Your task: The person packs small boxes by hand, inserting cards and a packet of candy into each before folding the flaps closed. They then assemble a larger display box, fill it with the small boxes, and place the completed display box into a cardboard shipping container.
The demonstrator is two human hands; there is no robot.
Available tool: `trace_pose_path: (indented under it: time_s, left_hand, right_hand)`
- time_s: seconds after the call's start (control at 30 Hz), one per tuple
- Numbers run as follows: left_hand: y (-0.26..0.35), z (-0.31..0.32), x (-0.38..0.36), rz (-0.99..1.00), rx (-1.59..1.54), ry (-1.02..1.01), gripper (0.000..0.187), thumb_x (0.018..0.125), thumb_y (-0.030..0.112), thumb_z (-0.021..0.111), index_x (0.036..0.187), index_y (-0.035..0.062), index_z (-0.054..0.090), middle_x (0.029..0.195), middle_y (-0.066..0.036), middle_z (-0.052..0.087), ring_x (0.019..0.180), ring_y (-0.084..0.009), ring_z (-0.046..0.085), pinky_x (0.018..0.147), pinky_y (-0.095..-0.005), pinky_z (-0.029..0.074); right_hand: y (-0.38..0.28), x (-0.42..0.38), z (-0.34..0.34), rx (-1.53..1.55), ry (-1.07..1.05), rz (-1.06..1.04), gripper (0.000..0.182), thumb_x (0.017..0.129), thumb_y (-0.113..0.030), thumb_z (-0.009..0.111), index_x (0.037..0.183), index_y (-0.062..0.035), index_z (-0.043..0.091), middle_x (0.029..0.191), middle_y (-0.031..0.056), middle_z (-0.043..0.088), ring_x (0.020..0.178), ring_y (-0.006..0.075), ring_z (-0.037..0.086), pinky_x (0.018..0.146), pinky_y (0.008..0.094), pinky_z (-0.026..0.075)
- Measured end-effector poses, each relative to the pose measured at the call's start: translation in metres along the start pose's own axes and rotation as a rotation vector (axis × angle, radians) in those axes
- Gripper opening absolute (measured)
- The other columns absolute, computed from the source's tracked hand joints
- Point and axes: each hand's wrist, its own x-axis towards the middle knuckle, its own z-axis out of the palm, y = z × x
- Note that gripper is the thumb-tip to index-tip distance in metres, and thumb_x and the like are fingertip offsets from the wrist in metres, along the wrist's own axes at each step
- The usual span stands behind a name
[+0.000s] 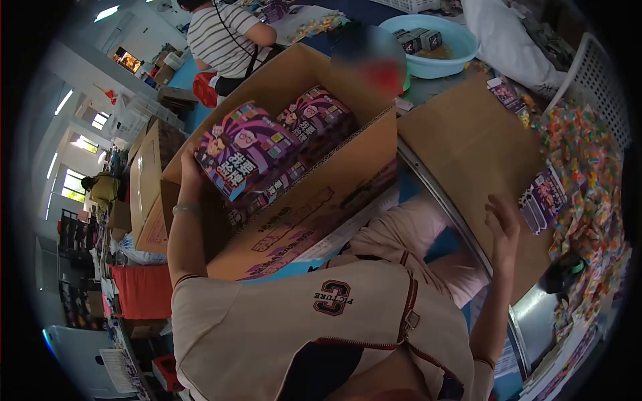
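Observation:
My left hand (189, 171) grips the near edge of a purple printed box (247, 157) and holds it tilted over an open cardboard carton (321, 200). A bracelet sits on that wrist. Another purple box (317, 117) of the same kind lies inside the carton, and more show beneath it. My right hand (505, 224) is empty, its fingers spread, against the edge of a flat cardboard sheet (468, 147) to the right of the carton.
A light blue basin (435, 40) with small boxes stands behind the carton. Colourful sweets (588, 174) are piled at the right beside purple packets (545, 197) and a white basket (602, 87). A person in a striped shirt (224, 40) works at the back.

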Motion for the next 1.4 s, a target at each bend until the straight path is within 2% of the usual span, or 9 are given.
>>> trace_pose_path:
  time_s: [0.07, 0.27, 0.4, 0.5, 0.6, 0.77, 1.0, 1.2, 1.4]
  left_hand:
    - [-0.065, -0.066, 0.037, -0.091, -0.016, -0.002, 0.035, 0.089, 0.036, 0.053, 0.097, 0.0036, 0.064, 0.088, -0.008, 0.067, 0.077, -0.0204, 0.065, 0.069, -0.0358, 0.054]
    - [-0.093, -0.002, 0.023, -0.347, -0.401, -0.067, 0.056, 0.089, 0.046, 0.054, 0.123, 0.0021, 0.055, 0.12, -0.016, 0.063, 0.1, -0.0274, 0.063, 0.088, -0.0407, 0.051]
    - [-0.18, 0.003, 0.03, -0.488, 0.231, 0.586, 0.12, 0.067, 0.065, 0.074, 0.149, -0.0006, 0.016, 0.144, -0.021, 0.038, 0.124, -0.0364, 0.049, 0.097, -0.0501, 0.043]
    - [-0.177, 0.044, 0.018, -0.558, 0.488, 0.5, 0.121, 0.071, 0.066, 0.07, 0.15, -0.0001, 0.009, 0.147, -0.023, 0.033, 0.123, -0.0377, 0.049, 0.097, -0.0528, 0.044]
    - [-0.156, 0.045, 0.025, -0.435, -0.26, -0.017, 0.118, 0.077, 0.064, 0.067, 0.151, 0.0002, 0.001, 0.155, -0.018, 0.019, 0.135, -0.0352, 0.037, 0.104, -0.0502, 0.038]
    - [-0.168, 0.051, 0.032, -0.474, -0.092, -0.102, 0.116, 0.078, 0.063, 0.067, 0.151, 0.0002, 0.003, 0.154, -0.018, 0.021, 0.134, -0.0348, 0.038, 0.103, -0.0498, 0.039]
    - [-0.178, 0.01, 0.019, -0.513, 0.158, -0.095, 0.112, 0.079, 0.062, 0.066, 0.151, 0.0003, 0.006, 0.152, -0.018, 0.025, 0.133, -0.0341, 0.04, 0.101, -0.0492, 0.041]
    - [-0.193, 0.018, 0.032, -0.544, 0.325, 0.043, 0.109, 0.08, 0.061, 0.066, 0.15, 0.0004, 0.009, 0.15, -0.018, 0.027, 0.132, -0.0335, 0.042, 0.1, -0.0486, 0.042]
    - [-0.206, 0.006, 0.025, -0.541, 0.466, 0.179, 0.106, 0.081, 0.06, 0.065, 0.15, 0.0004, 0.011, 0.149, -0.018, 0.03, 0.13, -0.033, 0.044, 0.098, -0.0481, 0.044]
  right_hand:
    - [0.014, -0.005, -0.006, -0.038, 0.007, 0.097, 0.044, 0.09, -0.016, 0.061, 0.13, -0.0009, 0.055, 0.129, 0.0115, 0.059, 0.115, 0.0224, 0.058, 0.091, 0.0324, 0.046]
    - [0.021, 0.006, 0.021, -0.172, -0.024, 0.135, 0.042, 0.089, -0.018, 0.062, 0.126, 0.0029, 0.057, 0.121, 0.0131, 0.063, 0.107, 0.0207, 0.06, 0.092, 0.033, 0.046]
    - [0.002, 0.003, 0.035, -0.156, -0.003, 0.156, 0.038, 0.089, -0.018, 0.062, 0.121, 0.0024, 0.059, 0.116, 0.0123, 0.064, 0.103, 0.0186, 0.06, 0.087, 0.0298, 0.046]
    - [0.008, -0.006, 0.033, -0.213, -0.019, 0.205, 0.035, 0.089, -0.017, 0.062, 0.119, 0.0014, 0.061, 0.112, 0.0104, 0.065, 0.099, 0.0159, 0.059, 0.082, 0.0263, 0.046]
    - [-0.006, -0.012, 0.036, -0.209, 0.0, 0.223, 0.03, 0.088, -0.015, 0.063, 0.112, 0.0029, 0.064, 0.102, 0.0096, 0.067, 0.092, 0.0153, 0.061, 0.081, 0.0267, 0.047]
    - [-0.022, 0.035, 0.074, -0.251, -0.107, 0.124, 0.022, 0.086, -0.01, 0.063, 0.102, 0.005, 0.066, 0.09, 0.0119, 0.07, 0.083, 0.016, 0.065, 0.075, 0.0286, 0.052]
    - [-0.016, 0.161, 0.155, -0.349, -0.175, -0.248, 0.016, 0.082, -0.008, 0.062, 0.096, -0.0043, 0.069, 0.085, 0.0202, 0.067, 0.08, 0.0371, 0.066, 0.074, 0.042, 0.053]
    - [-0.005, 0.238, 0.211, -0.419, -0.177, -0.482, 0.014, 0.081, -0.014, 0.062, 0.091, -0.0084, 0.071, 0.086, 0.0179, 0.067, 0.081, 0.0375, 0.065, 0.072, 0.0453, 0.052]
    - [0.007, 0.275, 0.26, -0.746, -0.312, -0.235, 0.015, 0.079, -0.015, 0.063, 0.091, -0.012, 0.072, 0.093, 0.0161, 0.067, 0.086, 0.0356, 0.066, 0.074, 0.0444, 0.053]
